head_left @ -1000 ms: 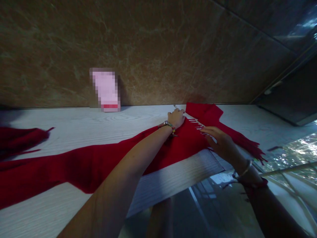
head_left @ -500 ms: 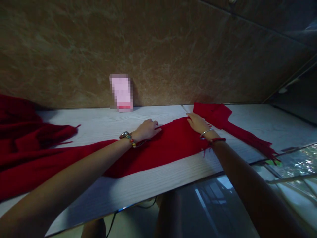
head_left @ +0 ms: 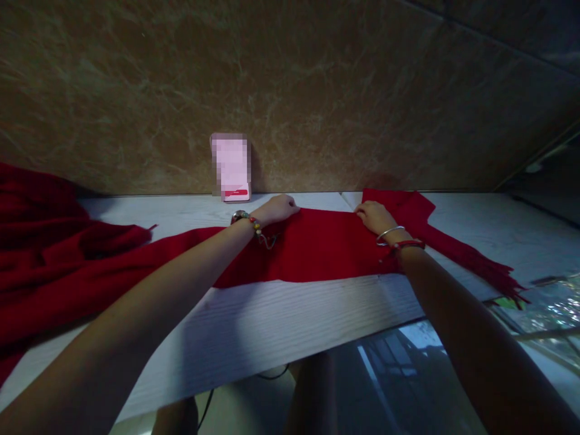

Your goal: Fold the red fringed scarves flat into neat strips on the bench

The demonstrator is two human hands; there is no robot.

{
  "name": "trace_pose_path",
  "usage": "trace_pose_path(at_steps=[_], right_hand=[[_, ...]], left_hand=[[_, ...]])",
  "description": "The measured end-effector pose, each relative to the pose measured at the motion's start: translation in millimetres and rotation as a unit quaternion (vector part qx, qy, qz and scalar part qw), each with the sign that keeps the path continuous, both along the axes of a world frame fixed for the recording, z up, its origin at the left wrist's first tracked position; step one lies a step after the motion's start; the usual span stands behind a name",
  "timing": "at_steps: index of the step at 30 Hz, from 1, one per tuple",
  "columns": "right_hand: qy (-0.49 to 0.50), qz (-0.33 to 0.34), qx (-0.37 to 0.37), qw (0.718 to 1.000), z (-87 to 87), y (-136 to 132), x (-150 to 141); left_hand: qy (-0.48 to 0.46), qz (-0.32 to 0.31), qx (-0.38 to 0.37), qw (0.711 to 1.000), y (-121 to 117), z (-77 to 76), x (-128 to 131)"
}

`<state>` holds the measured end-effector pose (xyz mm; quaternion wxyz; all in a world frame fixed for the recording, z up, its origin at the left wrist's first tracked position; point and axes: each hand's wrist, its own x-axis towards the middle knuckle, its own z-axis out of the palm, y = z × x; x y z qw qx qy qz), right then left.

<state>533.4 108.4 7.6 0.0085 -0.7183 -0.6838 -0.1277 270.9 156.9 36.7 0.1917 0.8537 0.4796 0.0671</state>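
A long red scarf point(head_left: 324, 244) lies across the white wood-grain table point(head_left: 290, 326). My left hand point(head_left: 277, 209) is closed on the scarf's far edge, fingers pinched together. Farther right on that same edge, my right hand point(head_left: 374, 217) pinches the cloth. Between my hands the fabric lies fairly flat, its far edge drawn nearly straight. To the right a red fringed piece point(head_left: 466, 251) extends toward the table's front edge; I cannot tell whether it belongs to the same scarf. My right hand and wrist cover part of where they meet.
A heap of red cloth point(head_left: 67, 241) covers the table's left end. A phone point(head_left: 236, 194) with a blurred pink screen leans against the brown marbled wall point(head_left: 290, 109) behind the table. A dark cable point(head_left: 206, 411) hangs below the front edge.
My left hand has moved up to the scarf's far edge and closed on it. The cloth between my hands has shifted away from me and lies straighter.
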Motion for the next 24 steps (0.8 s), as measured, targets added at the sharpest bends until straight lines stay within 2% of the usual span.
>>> trace_pose_path(at_steps=[5,10,12,14,17,21,24], right_hand=[[0.030,-0.024,0.021,0.999,-18.7,0.6,-0.6],[0.067,-0.023,0.064,0.995,-26.0,-4.8,-0.8],[0.081,-0.018,0.082,0.993,-28.5,-6.8,-0.9],[0.091,-0.006,0.100,0.991,-32.1,-7.7,-1.0],[0.104,-0.004,0.133,0.986,-37.9,-7.9,-1.1],[0.128,-0.029,0.164,0.978,-39.2,-9.0,-1.5],[0.141,-0.046,0.172,0.974,-31.2,-9.9,-1.0]], left_hand=[[0.051,-0.001,0.006,0.999,-1.6,-27.2,5.0],[0.042,0.002,0.091,0.995,-21.8,-28.2,7.2],[0.022,-0.040,0.144,0.989,-28.3,-27.8,15.8],[-0.001,-0.118,0.178,0.977,-32.1,-31.4,28.3],[0.004,-0.212,0.164,0.963,-32.0,-43.9,45.3],[0.052,-0.230,0.111,0.965,-26.3,-57.9,48.2],[0.054,-0.234,0.100,0.966,-25.4,-57.0,43.7]])
